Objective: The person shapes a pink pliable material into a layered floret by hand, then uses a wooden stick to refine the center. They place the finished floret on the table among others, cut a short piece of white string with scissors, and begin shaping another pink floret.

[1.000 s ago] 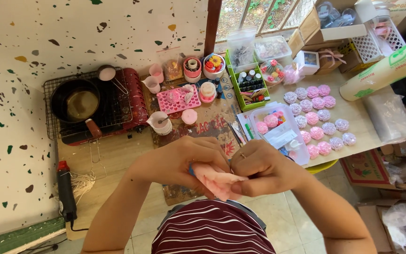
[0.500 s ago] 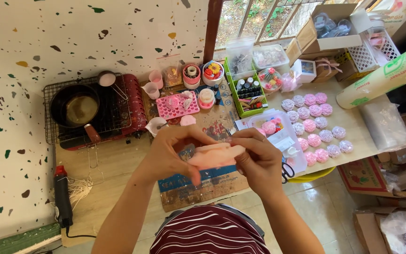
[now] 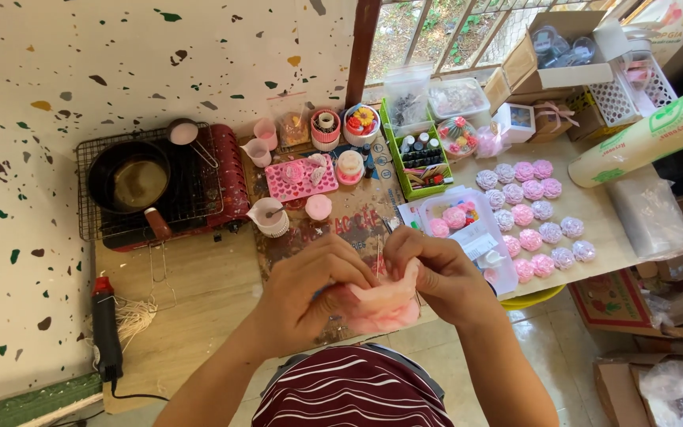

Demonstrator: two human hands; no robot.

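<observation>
Both of my hands grip one soft pink mould (image 3: 385,307), bent between them just above the near edge of the low wooden table (image 3: 199,292). My left hand (image 3: 310,294) curls around its left side with the thumb on top. My right hand (image 3: 435,270) pinches the upper right rim with its fingertips. Part of the mould is hidden behind my fingers. Beyond my hands lies a brown work mat (image 3: 341,221) with a pink tray mould (image 3: 300,179) and small cups.
A black pan (image 3: 130,180) sits on a red stove at the left. Rows of pink and lilac flower-shaped pieces (image 3: 533,213) lie at the right, beside a clear box (image 3: 468,229) and a film roll (image 3: 646,138). A black heat tool (image 3: 106,332) lies near left. Cardboard boxes stand on the floor at right.
The pink mould, stretched flat and higher between both hands half a second ago, is now lower, nearer my body and folded more tightly.
</observation>
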